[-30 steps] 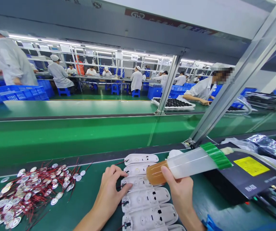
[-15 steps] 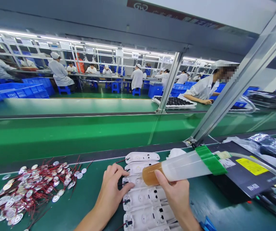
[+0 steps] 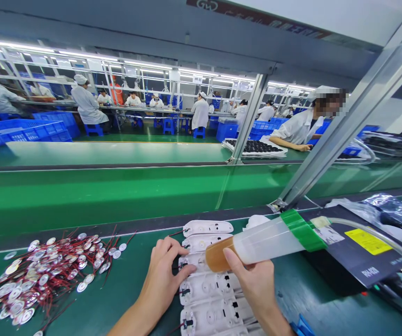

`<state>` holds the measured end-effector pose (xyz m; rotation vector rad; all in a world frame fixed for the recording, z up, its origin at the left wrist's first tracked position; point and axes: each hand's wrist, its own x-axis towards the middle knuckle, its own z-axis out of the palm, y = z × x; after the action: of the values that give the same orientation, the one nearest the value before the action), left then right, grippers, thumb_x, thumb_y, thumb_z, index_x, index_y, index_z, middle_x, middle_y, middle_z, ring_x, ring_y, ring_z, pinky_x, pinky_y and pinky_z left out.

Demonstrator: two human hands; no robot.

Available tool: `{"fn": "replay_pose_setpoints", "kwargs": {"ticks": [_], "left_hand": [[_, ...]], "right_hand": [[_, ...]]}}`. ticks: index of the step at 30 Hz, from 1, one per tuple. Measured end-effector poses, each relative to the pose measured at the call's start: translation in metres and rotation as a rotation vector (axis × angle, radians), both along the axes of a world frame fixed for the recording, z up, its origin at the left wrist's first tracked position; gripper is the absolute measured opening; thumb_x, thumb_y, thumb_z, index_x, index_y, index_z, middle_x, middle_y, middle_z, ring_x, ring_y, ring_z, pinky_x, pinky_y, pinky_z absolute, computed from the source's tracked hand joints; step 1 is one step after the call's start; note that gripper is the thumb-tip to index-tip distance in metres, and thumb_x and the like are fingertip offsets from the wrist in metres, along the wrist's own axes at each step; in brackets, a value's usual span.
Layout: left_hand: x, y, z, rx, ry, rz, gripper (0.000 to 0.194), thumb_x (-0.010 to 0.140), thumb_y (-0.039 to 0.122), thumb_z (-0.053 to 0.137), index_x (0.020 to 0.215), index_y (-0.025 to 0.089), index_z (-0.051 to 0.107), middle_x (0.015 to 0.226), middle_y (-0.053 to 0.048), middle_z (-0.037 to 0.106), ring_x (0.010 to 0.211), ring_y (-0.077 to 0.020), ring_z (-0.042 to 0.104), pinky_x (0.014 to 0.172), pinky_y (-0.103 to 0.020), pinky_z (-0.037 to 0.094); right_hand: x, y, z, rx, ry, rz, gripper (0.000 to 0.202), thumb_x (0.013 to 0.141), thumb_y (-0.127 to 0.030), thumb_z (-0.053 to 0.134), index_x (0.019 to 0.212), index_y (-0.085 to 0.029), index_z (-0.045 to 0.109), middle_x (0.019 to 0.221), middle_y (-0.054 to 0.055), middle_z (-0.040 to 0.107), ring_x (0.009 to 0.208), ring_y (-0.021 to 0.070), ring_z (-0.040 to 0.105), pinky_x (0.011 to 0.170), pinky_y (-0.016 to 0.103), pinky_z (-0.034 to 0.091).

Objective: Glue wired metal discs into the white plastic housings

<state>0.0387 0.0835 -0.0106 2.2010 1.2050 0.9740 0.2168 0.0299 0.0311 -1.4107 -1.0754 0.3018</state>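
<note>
My right hand [image 3: 253, 284] is wrapped round a glue dispensing syringe [image 3: 265, 240], a clear barrel with amber glue at its lower end and a green cap. The syringe tilts down to the left over a row of white plastic housings [image 3: 210, 285]; its tip is hidden. My left hand [image 3: 167, 266] has its thumb and fingers bent onto the left end of the third housing from the back, gripping it. Red wires come out of the left ends of some housings.
A pile of metal discs with red wires [image 3: 52, 270] lies at left. Behind the syringe is a black box [image 3: 355, 261] with a yellow label. A metal post [image 3: 348, 107] slants up at right. Across the green belt, a co-worker [image 3: 299, 126] sits near a tray of black parts [image 3: 255, 147].
The green-capped end of the syringe has shifted slightly left with my right hand. My left hand stays at the same housing.
</note>
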Motion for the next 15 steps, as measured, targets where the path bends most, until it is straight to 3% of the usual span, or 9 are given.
{"fn": "replay_pose_setpoints", "kwargs": {"ticks": [11, 15], "left_hand": [[-0.0001, 0.0005, 0.0005, 0.001, 0.021, -0.009, 0.016, 0.072, 0.025, 0.071, 0.084, 0.025, 0.061, 0.088, -0.001, 0.058, 0.085, -0.0219, 0.053, 0.077, -0.038, 0.039], [-0.0012, 0.0001, -0.0001, -0.006, 0.028, -0.019, 0.016, 0.073, 0.024, 0.071, 0.084, 0.023, 0.06, 0.088, -0.001, 0.057, 0.085, -0.0222, 0.053, 0.077, -0.039, 0.038]], "right_hand": [[0.0035, 0.0006, 0.0067, -0.013, -0.063, -0.087, 0.029, 0.061, -0.044, 0.067, 0.054, -0.016, 0.067, 0.055, 0.009, 0.064, 0.047, 0.0265, 0.063, 0.043, 0.027, 0.053], [0.0061, 0.0006, 0.0046, 0.016, -0.097, -0.082, 0.025, 0.063, -0.041, 0.068, 0.058, -0.016, 0.069, 0.058, 0.009, 0.065, 0.051, 0.0257, 0.064, 0.047, 0.026, 0.054]]}}
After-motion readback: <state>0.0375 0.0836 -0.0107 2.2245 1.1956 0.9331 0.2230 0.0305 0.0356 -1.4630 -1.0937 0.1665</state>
